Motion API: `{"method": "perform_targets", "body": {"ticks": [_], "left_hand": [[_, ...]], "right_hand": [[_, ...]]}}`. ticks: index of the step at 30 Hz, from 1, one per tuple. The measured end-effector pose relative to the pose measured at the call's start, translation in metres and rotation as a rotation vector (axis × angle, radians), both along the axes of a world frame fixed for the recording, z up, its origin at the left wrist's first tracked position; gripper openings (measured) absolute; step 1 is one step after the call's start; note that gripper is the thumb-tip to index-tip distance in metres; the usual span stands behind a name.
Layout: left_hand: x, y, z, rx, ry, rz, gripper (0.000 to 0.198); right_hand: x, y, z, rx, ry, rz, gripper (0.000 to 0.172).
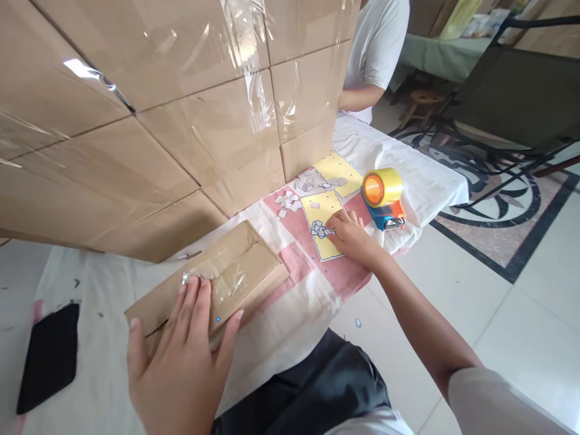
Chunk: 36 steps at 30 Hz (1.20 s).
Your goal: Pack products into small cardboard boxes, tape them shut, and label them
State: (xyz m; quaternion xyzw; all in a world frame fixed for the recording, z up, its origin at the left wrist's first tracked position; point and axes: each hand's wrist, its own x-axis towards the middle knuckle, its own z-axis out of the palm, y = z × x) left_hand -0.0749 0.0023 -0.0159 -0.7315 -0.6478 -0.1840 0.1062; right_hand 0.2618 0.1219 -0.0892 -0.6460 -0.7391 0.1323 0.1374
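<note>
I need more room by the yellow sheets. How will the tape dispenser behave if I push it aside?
The tape dispenser probably won't roll: its yellow roll sits in an orange and blue frame on the white cloth. With the roll held high, it may tip rather than slide. The cloth looks loose and might bunch.

Floor point(521, 314): glossy white tiles w/ dark scroll-pattern inlay point(493, 199) at right. Stack of big cardboard boxes point(158, 109), wrapped in clear film, fills left & centre. White cloth point(421, 175) covers tabletop. Far back: green-covered table point(435, 57), wooden stool point(423, 99), dark metal-frame furniture point(516, 90). Light bright, even.
</note>
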Motion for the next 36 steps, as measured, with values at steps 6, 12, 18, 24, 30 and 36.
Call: {"method": "perform_targets", "body": {"ticks": [6,12,18,24,30,36], "left_hand": [[-0.002,0.004,-0.006,0.013,-0.009,0.004,0.071],[-0.003,-0.013,0.005,0.222,-0.143,-0.216,0.069],[0.115,0.014,-0.019,0.015,-0.789,-0.539,0.040],[0.184,0.097,-0.072,-0.331,-1.087,-0.189,0.034],[0.178,0.103,-0.087,-0.302,-1.066,-0.234,0.040],[0.188,0.103,-0.088,-0.273,-1.095,-0.233,0.036]], "right_hand": [[0.002,-0.001,0.003,0.062,0.125,-0.061,0.016],[0.003,-0.012,0.010,-0.028,0.515,-0.117,0.015],[-0.001,-0.020,0.011,0.088,0.643,-0.103,0.015],[-0.008,-0.026,0.009,0.180,0.800,-0.028,0.011],[-0.022,-0.033,-0.014,0.224,0.932,-0.070,0.008],[-0.034,-0.039,-0.030,0.430,0.775,-0.123,0.009]]}}
